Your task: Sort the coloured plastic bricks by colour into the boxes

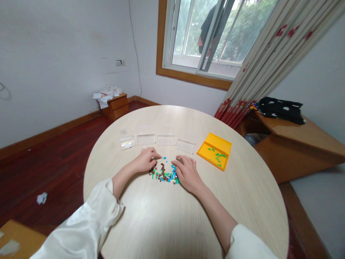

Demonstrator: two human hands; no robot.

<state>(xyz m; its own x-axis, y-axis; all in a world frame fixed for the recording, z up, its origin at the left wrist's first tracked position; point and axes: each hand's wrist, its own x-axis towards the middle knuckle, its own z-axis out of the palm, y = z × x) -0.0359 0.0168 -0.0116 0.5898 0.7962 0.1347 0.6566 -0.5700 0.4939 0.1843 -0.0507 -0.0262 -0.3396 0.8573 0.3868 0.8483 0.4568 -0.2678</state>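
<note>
A loose pile of small plastic building bricks (162, 175) in brown, green and blue lies on the round table between my hands. My left hand (147, 159) rests at the pile's left edge, fingers stretched and apart, its index tip close to a single blue brick (165, 158). On the other side, my right hand (188, 173) is open with spread fingers, touching or just over the blue bricks (173, 172) at the pile's right edge. Neither hand visibly holds a brick, though the undersides of the fingers are hidden.
Beyond the hands stand several clear plastic boxes, the leftmost box (127, 142) with small pale pieces inside. An open yellow case (212, 141) with green bricks lies to the right. The wooden table (151, 223) has a rounded edge. A cabinet (302, 147) stands at right.
</note>
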